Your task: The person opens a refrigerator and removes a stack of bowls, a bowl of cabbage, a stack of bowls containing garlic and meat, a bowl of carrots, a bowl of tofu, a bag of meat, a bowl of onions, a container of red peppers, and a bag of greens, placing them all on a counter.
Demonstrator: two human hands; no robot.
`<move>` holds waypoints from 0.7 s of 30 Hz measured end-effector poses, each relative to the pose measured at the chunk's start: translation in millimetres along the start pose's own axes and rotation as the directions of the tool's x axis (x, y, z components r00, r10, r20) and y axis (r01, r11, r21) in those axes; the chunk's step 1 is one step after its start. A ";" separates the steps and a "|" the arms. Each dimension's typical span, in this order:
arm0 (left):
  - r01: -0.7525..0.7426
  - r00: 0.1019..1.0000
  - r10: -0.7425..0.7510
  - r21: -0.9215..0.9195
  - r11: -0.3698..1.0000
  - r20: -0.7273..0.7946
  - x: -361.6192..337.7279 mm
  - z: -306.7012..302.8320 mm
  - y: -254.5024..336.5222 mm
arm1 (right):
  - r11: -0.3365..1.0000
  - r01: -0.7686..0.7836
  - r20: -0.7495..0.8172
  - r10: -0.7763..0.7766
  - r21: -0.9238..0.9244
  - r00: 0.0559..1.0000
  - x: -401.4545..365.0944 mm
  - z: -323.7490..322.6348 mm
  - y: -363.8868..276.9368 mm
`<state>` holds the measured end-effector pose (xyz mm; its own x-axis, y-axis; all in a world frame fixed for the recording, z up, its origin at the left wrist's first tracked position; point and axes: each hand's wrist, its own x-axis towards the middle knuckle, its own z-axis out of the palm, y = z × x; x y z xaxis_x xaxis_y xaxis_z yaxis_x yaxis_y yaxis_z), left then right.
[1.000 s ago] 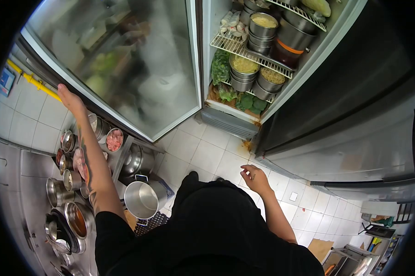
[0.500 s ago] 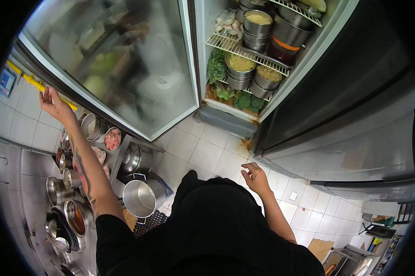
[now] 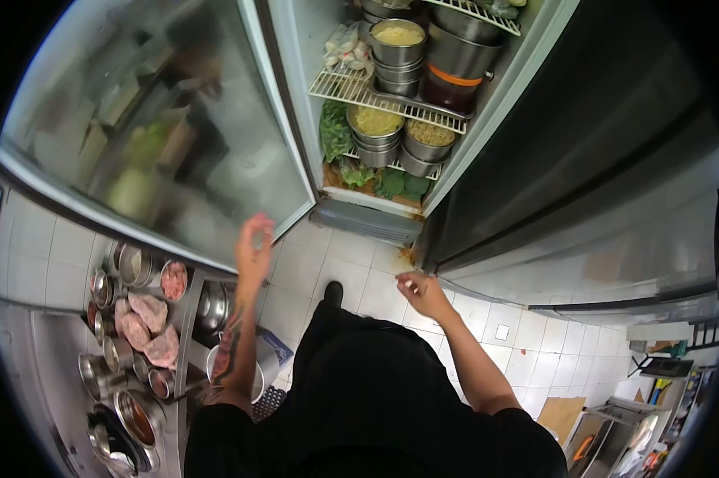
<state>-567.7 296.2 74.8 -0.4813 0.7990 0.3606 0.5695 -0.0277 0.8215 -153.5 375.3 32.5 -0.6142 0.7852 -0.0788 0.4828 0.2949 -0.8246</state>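
My left hand (image 3: 255, 243), smeared by motion, is in front of the lower corner of the opened glass door (image 3: 208, 159). Its fingers are blurred, and no object shows in it. Lower and to the right, my right hand (image 3: 425, 295) hovers over the tiled floor with loosely bent fingers and nothing in them. Ahead of both hands is the opened fridge (image 3: 367, 219). On its shelves stand a steel pot of pale yellow food (image 3: 398, 33), a pot of yellow shreds (image 3: 375, 121) and a pot of brownish food (image 3: 429, 133), with leafy greens (image 3: 337, 131) beside them.
On the left, a steel counter holds raw meat pieces (image 3: 147, 323), a bowl of pink meat (image 3: 174, 280) and a pot of reddish-brown liquid (image 3: 135, 416). A large pot (image 3: 257, 384) is below my left forearm. Dark fridge doors (image 3: 582, 199) line the right.
My left hand has swung right and down from the door's far edge by a yellow pipe. The door stands wider. My view has shifted, and my right hand keeps its loose bend.
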 end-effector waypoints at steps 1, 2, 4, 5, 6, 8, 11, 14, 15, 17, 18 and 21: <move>0.036 0.993 -0.024 -0.107 0.994 0.114 -1.2 26.7 -15.4 | 1.000 -0.011 -0.015 0.011 -0.001 1.000 21.1 -3.9 11.3; 0.084 0.972 -0.035 -0.207 0.975 0.232 1.6 50.0 -25.7 | 0.958 -0.114 -0.027 0.126 0.263 0.992 45.4 -9.0 25.2; 0.185 0.923 -0.097 -0.210 0.960 0.373 18.1 89.6 -28.4 | 0.835 -0.200 -0.034 0.252 0.513 0.967 90.3 -25.7 30.5; 0.288 0.856 -0.164 -0.188 0.939 0.490 27.8 107.2 -30.9 | 0.684 -0.227 -0.075 0.382 0.694 0.921 111.8 -34.9 23.2; 0.286 0.844 -0.151 -0.195 0.938 0.514 39.5 123.3 -36.3 | 0.497 -0.210 -0.088 0.511 0.842 0.855 129.8 -40.2 17.9; 0.337 0.801 -0.143 -0.240 0.911 0.581 66.3 153.5 -44.6 | 0.444 -0.168 -0.125 0.557 0.880 0.821 160.8 -45.3 14.4; 0.515 0.704 -0.223 -0.269 0.814 0.675 108.8 176.7 -45.6 | 0.403 -0.131 -0.160 0.611 0.906 0.775 195.5 -40.1 10.5; 0.653 0.615 -0.277 -0.279 0.705 0.738 146.7 186.8 -48.0 | 0.382 -0.132 -0.164 0.651 0.915 0.741 220.7 -33.5 6.3; 0.693 0.601 -0.301 -0.296 0.657 0.740 157.4 191.0 -52.0 | 0.372 -0.140 -0.156 0.661 0.918 0.734 226.3 -29.4 4.8; 0.729 0.581 -0.314 -0.308 0.611 0.751 179.2 201.3 -61.3 | 0.360 -0.137 -0.158 0.676 0.923 0.720 237.6 -20.8 2.8; 0.716 0.607 -0.324 -0.323 0.618 0.726 189.0 207.1 -65.0 | 0.404 -0.150 -0.170 0.654 0.902 0.737 243.7 -15.5 0.3; 0.742 0.610 -0.366 -0.344 0.576 0.703 215.7 222.5 -66.5 | 0.439 -0.148 -0.210 0.665 0.886 0.716 268.8 -6.6 -12.8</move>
<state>-561.1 604.0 -0.3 -0.0338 0.9198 -0.3909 -0.2583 0.3697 0.8925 -320.6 586.2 25.6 0.0119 0.8729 -0.4878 -0.2505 -0.4697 -0.8466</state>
